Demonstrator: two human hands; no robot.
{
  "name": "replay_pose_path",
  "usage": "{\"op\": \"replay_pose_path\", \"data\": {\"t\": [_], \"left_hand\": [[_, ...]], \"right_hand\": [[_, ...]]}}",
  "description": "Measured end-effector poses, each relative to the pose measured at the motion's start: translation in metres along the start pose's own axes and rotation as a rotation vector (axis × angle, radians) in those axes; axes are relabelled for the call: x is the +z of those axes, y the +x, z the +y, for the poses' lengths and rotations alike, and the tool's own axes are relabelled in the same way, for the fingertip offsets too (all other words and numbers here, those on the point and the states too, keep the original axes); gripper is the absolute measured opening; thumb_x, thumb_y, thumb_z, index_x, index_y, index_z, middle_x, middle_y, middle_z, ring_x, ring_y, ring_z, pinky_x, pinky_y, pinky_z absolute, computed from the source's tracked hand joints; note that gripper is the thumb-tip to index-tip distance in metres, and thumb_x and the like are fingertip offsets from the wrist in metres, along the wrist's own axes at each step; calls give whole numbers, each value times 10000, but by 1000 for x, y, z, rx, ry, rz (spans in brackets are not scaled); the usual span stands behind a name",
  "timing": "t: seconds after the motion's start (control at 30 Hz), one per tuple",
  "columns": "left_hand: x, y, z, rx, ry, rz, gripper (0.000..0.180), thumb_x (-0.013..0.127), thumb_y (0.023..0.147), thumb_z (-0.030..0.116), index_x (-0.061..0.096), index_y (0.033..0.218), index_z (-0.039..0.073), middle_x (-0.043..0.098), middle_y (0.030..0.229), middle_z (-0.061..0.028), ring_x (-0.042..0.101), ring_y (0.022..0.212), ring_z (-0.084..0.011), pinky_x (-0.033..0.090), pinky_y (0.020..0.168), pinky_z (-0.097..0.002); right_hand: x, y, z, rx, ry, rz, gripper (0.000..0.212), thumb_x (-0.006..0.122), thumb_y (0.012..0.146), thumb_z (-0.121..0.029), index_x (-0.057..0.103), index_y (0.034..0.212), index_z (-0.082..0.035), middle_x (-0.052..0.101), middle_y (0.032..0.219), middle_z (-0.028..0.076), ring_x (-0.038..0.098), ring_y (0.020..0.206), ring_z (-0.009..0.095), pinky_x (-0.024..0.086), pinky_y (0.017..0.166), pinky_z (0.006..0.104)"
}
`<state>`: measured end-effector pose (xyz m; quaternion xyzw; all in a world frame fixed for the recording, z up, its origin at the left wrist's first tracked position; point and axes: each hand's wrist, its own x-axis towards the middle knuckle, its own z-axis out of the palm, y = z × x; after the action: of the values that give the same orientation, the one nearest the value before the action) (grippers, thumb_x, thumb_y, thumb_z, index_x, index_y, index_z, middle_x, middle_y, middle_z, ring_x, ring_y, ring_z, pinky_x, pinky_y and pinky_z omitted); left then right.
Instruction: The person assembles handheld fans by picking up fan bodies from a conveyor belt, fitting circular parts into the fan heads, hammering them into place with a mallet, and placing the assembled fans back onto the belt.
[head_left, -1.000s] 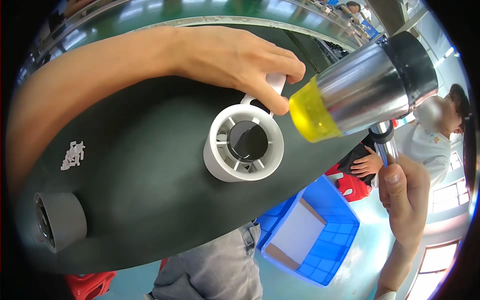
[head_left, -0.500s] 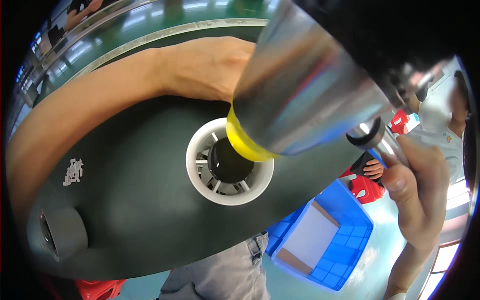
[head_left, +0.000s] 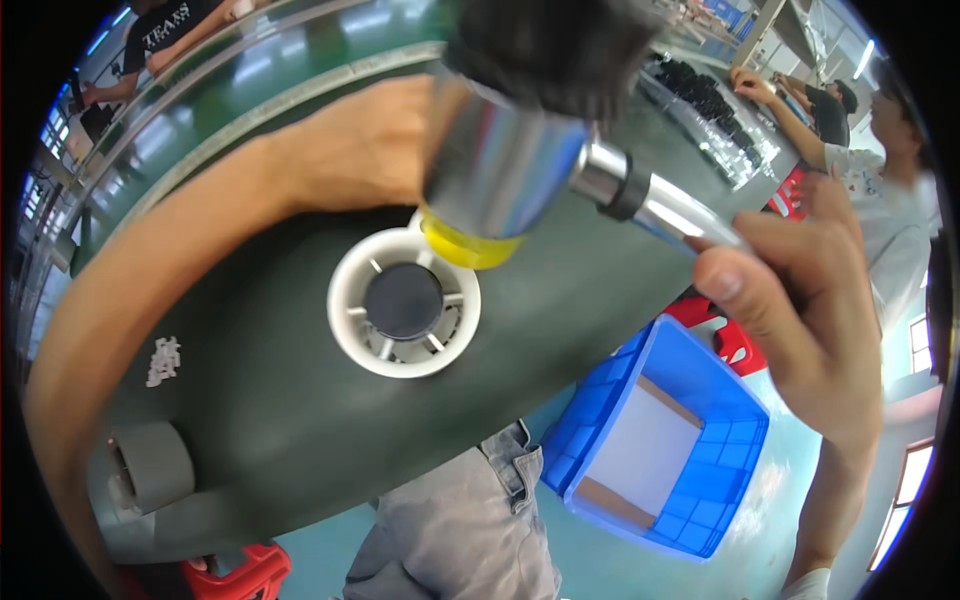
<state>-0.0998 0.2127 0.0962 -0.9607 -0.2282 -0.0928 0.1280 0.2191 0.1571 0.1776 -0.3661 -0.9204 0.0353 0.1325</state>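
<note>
I can't see the fingers of the left hand (head_left: 365, 150) by the far edge of the surface (head_left: 270, 420): the mallet (head_left: 490, 170) hides them, so what they touch escapes me. The mallet's black upper end is blurred. Its yellow face (head_left: 472, 246) covers part of the white cup (head_left: 338, 305), and I can't tell whether they touch. The right hand (head_left: 800, 290) hides the handle's end from me. Near the surface's left end, the white pieces (head_left: 164, 361) are too small to identify. Past the near edge, my view cuts off the grey trousers (head_left: 455, 520).
</note>
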Motion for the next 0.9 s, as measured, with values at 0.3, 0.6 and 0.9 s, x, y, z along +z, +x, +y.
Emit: {"op": "replay_pose_path", "data": {"t": [0.3,0.6,0.9], "left_hand": [[-35,-2,103,-302,516,-135,310,552,819,116,524,1118,37,542,707,-37,574,695,-186,400,662,-288],[-57,10,231,-791,427,-359,632,608,860,376,481,1297,-63,433,663,-55,426,495,-175,357,435,-320],[-63,20,234,-756,654,-623,557,435,787,-55,469,1342,-13,361,532,-92,286,424,-144,193,379,-298]], "right_hand": [[-31,-52,-10,244,151,73,512,702,858,-329,458,566,13,313,430,82,247,396,165,216,414,330],[-28,-43,-27,403,50,-78,511,632,894,-417,463,658,3,342,538,54,292,548,160,266,537,316],[-5,-37,-22,255,-86,-21,691,433,914,-637,452,580,-33,376,511,28,337,552,177,301,608,342]]}}
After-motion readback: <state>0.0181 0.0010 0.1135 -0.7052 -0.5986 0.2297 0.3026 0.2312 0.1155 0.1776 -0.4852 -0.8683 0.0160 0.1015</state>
